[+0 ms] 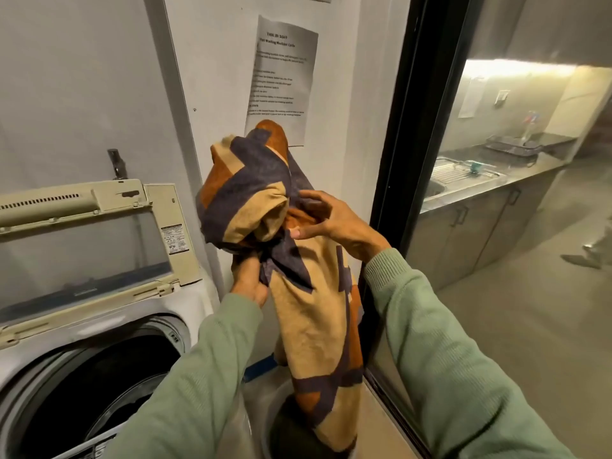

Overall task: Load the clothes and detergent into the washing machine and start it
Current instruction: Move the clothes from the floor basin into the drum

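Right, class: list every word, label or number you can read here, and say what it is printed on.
"TASK ID:" on the paper sheet on the wall; its number is blurred.
"Washing Machine Cycle", the sheet's next line.
Sheet's remaining lines: too blurred.
Sticker on the washing machine lid: too small.

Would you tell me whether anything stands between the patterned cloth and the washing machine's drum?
Nothing visible does. The lid is raised and the drum opening is uncovered, left of the patterned cloth, which the left hand and right hand hold up. Its lower end hangs in the basket.
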### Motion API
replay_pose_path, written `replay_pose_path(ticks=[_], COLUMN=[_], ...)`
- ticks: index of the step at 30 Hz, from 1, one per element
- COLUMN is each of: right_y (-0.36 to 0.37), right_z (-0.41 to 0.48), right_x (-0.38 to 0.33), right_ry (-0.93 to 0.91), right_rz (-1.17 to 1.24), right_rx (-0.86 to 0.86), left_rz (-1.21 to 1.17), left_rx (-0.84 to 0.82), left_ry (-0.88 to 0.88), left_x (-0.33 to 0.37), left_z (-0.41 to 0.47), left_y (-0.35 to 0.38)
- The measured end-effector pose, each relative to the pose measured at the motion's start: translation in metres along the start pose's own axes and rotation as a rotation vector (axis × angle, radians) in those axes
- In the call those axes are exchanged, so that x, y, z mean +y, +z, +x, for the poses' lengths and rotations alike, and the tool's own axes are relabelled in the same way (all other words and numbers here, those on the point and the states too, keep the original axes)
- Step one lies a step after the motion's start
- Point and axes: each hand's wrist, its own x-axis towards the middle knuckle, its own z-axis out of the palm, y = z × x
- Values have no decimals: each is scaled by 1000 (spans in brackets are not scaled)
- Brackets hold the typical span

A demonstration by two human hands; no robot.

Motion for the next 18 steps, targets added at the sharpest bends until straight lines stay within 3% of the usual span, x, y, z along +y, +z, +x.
replay_pose_path(ticks=[2, 6, 8, 11, 18], right_y=[-9, -16, -9, 14, 42], right_z=[-5, -25, -32, -40, -41], right_x=[24, 93, 125, 158, 182], right_ry=[75, 323, 349, 313, 475], right_rz=[-58, -162, -227, -577, -199], right_rx=[101, 50, -8, -100, 298], left_rz=[-9, -76, -85, -93, -92], left_rx=[15, -114, -148, -186, -199], left_ry=[-15, -46, -33, -33, -18], left_x=[8, 15, 19, 23, 30], left_z=[-3, -6, -10, -16, -23], left_y=[4, 16, 22, 29, 39])
